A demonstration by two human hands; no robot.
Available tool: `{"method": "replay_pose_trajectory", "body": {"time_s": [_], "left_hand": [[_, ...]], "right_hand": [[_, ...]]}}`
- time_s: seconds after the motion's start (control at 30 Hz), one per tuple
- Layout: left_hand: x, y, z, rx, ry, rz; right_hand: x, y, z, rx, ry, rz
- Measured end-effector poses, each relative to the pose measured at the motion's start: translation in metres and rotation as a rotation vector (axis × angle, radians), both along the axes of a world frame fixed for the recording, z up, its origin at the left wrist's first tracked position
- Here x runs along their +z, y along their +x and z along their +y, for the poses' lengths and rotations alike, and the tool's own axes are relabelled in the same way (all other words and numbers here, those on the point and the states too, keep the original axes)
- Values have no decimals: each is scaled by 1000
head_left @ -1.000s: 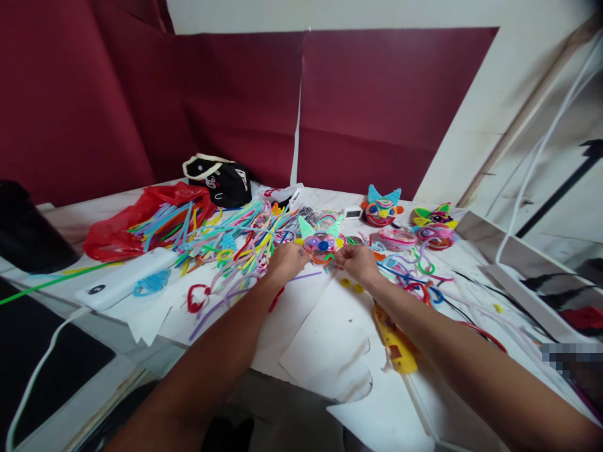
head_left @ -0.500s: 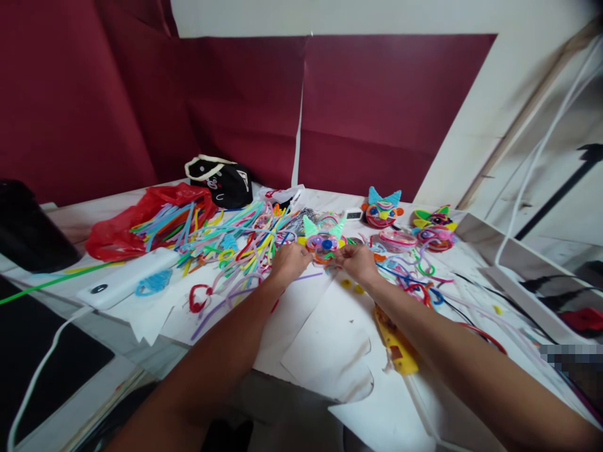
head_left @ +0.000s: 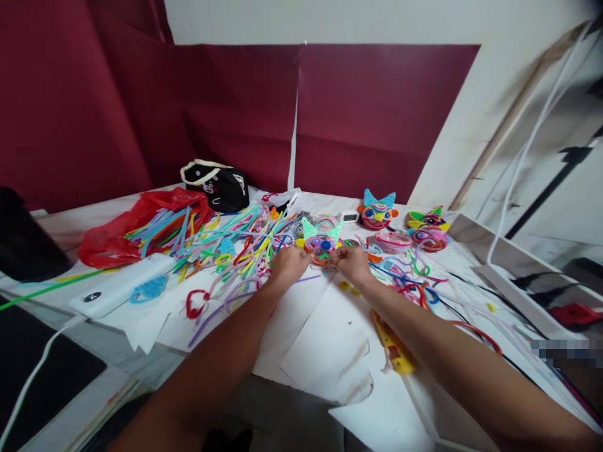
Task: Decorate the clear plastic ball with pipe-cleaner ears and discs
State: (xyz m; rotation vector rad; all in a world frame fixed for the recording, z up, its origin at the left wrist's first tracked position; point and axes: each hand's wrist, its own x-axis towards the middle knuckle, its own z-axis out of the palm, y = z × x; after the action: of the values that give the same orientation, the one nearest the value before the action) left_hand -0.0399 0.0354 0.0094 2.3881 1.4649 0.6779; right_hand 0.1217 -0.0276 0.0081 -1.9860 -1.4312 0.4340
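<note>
A small animal face made of pipe cleaners (head_left: 323, 243), with pointed mint-green ears, a blue nose and pink and orange loops, stands upright between my hands. My left hand (head_left: 289, 263) pinches its lower left side with closed fingers. On the lower right side, the fingertips of my right hand (head_left: 352, 263) are pressed together at its edge. Exactly what lies under the fingertips is too small to make out. Two yellow pieces (head_left: 349, 287) lie on the white paper (head_left: 330, 339) just below my right hand.
Loose pipe cleaners (head_left: 240, 238) spill from a red plastic bag (head_left: 108, 232) at left. A finished face with blue ears (head_left: 377, 210) and another with yellow-green ears (head_left: 428, 229) stand at back right. A yellow glue gun (head_left: 394, 345) lies under my right forearm. A white power bank-like box (head_left: 120, 285) sits left.
The view has shifted slightly, so the table appears a little lower and further left. Both hands stay at the animal face, with only slight finger movement.
</note>
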Motion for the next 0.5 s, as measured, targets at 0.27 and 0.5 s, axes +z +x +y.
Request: {"method": "replay_pose_trajectory", "body": {"time_s": [0.27, 0.5], "left_hand": [[0, 2, 1, 6, 15, -2], [2, 4, 2, 22, 23, -24]], "right_hand": [[-2, -4, 4, -10, -4, -3], [0, -4, 7, -7, 15, -23]]}}
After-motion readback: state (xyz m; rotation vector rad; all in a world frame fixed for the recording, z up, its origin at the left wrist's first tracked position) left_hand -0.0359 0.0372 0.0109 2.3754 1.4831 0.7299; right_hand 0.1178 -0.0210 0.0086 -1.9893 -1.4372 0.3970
